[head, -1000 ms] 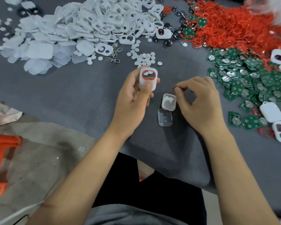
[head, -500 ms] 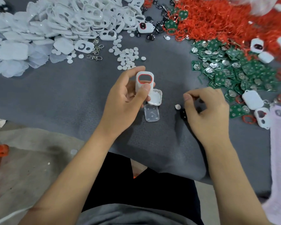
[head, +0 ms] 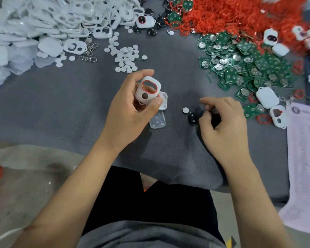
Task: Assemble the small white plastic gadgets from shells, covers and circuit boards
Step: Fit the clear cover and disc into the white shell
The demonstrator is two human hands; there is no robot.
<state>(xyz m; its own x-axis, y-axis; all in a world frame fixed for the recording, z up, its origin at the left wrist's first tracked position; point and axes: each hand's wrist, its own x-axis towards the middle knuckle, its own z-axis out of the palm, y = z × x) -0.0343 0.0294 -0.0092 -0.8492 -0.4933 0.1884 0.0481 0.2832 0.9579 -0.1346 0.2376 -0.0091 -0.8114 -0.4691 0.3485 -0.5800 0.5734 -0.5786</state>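
My left hand (head: pixel 127 111) grips a white shell (head: pixel 148 90) with a red-rimmed oval opening and a round hole, held tilted above the grey cloth. Just right of it lies a white back cover (head: pixel 163 102), and below that a clear plastic cover (head: pixel 157 121). My right hand (head: pixel 222 122) rests on the cloth with its fingers curled, pinching at a small black button piece (head: pixel 192 117). A small white disc (head: pixel 185 110) lies beside that black piece.
A heap of white shells (head: pixel 61 15) fills the far left, with loose white discs (head: pixel 125 58) in front. Green circuit boards (head: pixel 240 65) and red rings (head: pixel 222 15) cover the far right. A printed paper sheet (head: pixel 304 158) lies at the right edge.
My left hand has tilted the shell, and its round hole now shows. My right hand left the white cover, moved right and closed its fingers on the black piece.
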